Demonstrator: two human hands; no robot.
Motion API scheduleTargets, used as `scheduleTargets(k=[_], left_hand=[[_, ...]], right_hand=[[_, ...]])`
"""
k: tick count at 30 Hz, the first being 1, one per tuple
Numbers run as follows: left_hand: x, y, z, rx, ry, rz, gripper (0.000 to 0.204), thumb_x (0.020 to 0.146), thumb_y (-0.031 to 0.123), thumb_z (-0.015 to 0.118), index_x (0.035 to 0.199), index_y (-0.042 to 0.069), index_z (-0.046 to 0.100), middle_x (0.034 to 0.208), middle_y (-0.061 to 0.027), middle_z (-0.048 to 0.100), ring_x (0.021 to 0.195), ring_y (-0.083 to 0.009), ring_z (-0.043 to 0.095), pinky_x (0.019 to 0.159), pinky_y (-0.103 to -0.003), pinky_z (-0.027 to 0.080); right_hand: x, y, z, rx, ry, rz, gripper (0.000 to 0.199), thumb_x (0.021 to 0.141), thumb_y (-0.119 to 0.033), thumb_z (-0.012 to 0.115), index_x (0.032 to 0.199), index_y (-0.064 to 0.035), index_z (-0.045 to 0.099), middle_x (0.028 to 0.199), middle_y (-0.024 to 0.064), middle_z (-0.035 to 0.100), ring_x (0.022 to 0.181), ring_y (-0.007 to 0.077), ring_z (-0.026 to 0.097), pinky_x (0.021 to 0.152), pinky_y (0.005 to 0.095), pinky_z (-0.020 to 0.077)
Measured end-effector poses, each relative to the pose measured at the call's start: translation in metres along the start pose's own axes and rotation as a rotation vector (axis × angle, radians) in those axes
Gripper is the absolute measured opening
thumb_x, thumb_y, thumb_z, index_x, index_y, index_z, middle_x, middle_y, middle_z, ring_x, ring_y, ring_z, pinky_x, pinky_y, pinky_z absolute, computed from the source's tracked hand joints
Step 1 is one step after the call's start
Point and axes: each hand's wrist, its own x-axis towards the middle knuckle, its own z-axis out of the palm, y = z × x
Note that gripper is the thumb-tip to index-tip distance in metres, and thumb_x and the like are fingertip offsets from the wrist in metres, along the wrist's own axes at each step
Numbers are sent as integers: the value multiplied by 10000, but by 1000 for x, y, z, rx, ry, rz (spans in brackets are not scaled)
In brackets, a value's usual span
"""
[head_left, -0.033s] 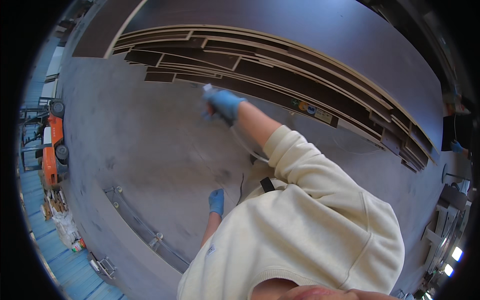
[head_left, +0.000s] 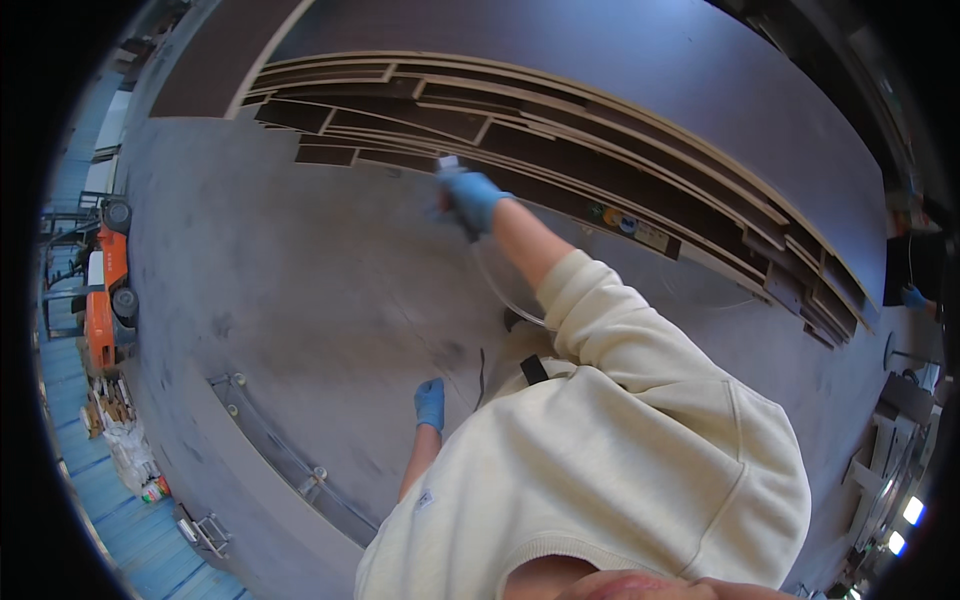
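My right hand [head_left: 478,203], in a blue glove, reaches forward to the near edge of a stack of dark boards [head_left: 560,150]. It is closed around a spray gun [head_left: 449,162] with a pale tip and a dark handle, partly blurred by motion. A clear hose [head_left: 494,285] curves from the handle back toward my body. Low at my left side hangs my left hand [head_left: 430,403], also blue-gloved. Its fingers are curled in, with nothing seen in them, away from the boards and above the concrete floor [head_left: 300,270].
Another dark panel [head_left: 220,60] stands at the far left. On the left are an orange forklift [head_left: 108,285] and a heap of bags [head_left: 128,440]. A long rail with small wheels [head_left: 318,473] lies lower left. A co-worker's gloved hand [head_left: 913,296] shows at the right edge.
My right hand has swept to the right along the boards' edge with the spray gun, and the hose has followed. My left hand has hardly moved.
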Motion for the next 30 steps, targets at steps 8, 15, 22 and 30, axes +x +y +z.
scheduleTargets(k=[8, 15, 22, 30], left_hand=[[53, 11, -19, -314, -29, -175, 338, 949, 301, 704, 1076, -8, 755, 877, -58, 721, 751, -145, 631, 669, -318, 497], [55, 38, 8, -108, -214, -21, 394, 968, 338, 688, 1122, -17, 763, 895, -60, 725, 761, -143, 623, 695, -311, 502], [68, 98, 44, -124, -221, 142, 499, 978, 360, 674, 1250, -55, 734, 1035, -118, 754, 899, -198, 663, 820, -355, 528], [66, 163, 97, 163, -341, 413, 528, 1000, 393, 640, 1318, -21, 721, 1286, -192, 762, 1181, -306, 711, 1029, -418, 523]], right_hand=[[-37, 7, 42, -833, -393, 81, 567, 1016, -563, 518, 776, -113, 766, 768, 108, 685, 705, 300, 663, 679, 433, 542], [-117, 40, 58, -1220, -681, 250, 501, 951, -510, 529, 734, -124, 763, 860, 129, 746, 801, 300, 678, 864, 432, 507], [-157, 42, -15, -1147, -490, 321, 456, 940, -488, 526, 759, -136, 752, 918, 116, 732, 825, 309, 660, 867, 439, 490], [-198, 53, -71, -976, -238, 356, 547, 957, -575, 627, 1018, -49, 761, 921, 105, 728, 743, 222, 648, 739, 365, 535]])
